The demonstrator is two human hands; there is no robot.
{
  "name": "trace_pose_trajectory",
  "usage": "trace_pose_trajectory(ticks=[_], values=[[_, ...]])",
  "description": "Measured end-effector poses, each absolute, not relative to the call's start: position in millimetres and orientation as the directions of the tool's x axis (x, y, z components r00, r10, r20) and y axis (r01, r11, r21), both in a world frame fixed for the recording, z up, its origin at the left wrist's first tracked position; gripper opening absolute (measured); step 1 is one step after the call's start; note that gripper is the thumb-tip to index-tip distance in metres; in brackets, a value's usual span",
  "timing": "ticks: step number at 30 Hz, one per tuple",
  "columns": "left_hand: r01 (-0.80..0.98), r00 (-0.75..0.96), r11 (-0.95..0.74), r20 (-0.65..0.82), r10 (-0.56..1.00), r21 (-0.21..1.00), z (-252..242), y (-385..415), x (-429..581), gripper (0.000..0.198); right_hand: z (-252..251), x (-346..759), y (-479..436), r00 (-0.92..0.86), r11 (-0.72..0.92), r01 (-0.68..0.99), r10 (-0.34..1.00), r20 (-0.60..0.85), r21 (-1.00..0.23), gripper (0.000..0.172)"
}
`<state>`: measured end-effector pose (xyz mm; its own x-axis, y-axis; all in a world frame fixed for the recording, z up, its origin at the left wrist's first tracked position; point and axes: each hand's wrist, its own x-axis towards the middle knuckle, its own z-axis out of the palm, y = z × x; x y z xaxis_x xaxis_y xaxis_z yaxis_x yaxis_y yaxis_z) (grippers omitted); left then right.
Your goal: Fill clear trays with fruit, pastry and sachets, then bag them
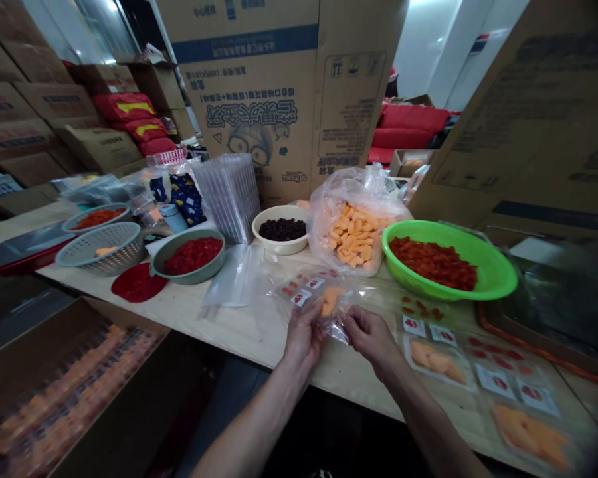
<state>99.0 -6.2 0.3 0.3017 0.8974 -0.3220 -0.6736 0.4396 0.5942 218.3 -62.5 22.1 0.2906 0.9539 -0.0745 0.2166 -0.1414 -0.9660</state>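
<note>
A clear plastic packet (331, 300) with orange pieces, small red pieces and two white labels is held over the front part of the table. My left hand (303, 332) grips its left lower side, fingers closed on the plastic. My right hand (366, 332) pinches the packet's right lower edge. Right of my hands, a filled packet (436, 358) lies flat, and another packet (521, 392) lies beyond it. Behind the held packet stands a clear bag of orange pieces (353, 232).
A green bowl (498, 269) of dark red pieces stands right. Further left are a cream bowl (280, 247) of dark pieces, a grey-green bowl (194, 273), and a grey basket (99, 255). An open carton (154, 358) of packets sits lower left; large cardboard (289, 79) stands behind.
</note>
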Motion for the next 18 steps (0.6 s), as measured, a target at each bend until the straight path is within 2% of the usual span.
trace_pose_trajectory(ticks=[4,7,9,11,13,16,18], values=[[-0.687,0.26,0.431,-0.355,0.898,0.586,9.6,3.8,91.1,0.056,37.9,231.6,-78.1,0.246,-0.18,0.242,0.962,-0.12,-0.953,0.039],[-0.656,0.231,0.401,-0.336,0.913,0.64,16.1,5.4,76.3,0.066,50.5,259.3,-82.1,0.408,-0.177,0.224,0.91,-0.073,-0.958,0.036],[-0.599,0.283,0.425,-0.317,0.905,0.679,17.3,-3.0,68.6,0.068,54.3,274.5,-79.0,0.481,-0.19,0.163,0.872,-0.09,-0.968,0.045],[-0.53,0.37,0.481,-0.32,0.872,0.698,15.2,-17.5,66.6,0.068,51.5,278.6,-73.7,0.401,-0.261,0.085,0.893,-0.206,-0.962,0.059],[-0.484,0.435,0.539,-0.345,0.832,0.689,10.0,-32.4,70.4,0.068,41.7,272.4,-67.6,0.263,-0.326,0.071,0.918,-0.297,-0.943,0.065],[-0.475,0.446,0.552,-0.353,0.822,0.686,-0.9,-42.2,81.9,0.069,18.2,261.2,-56.0,0.184,-0.324,0.078,0.934,-0.306,-0.943,0.07],[-0.435,0.43,0.507,-0.323,0.843,0.744,-8.6,-38.4,88.7,0.075,1.7,263.3,-45.8,0.229,-0.318,0.047,0.926,-0.3,-0.947,0.072]])
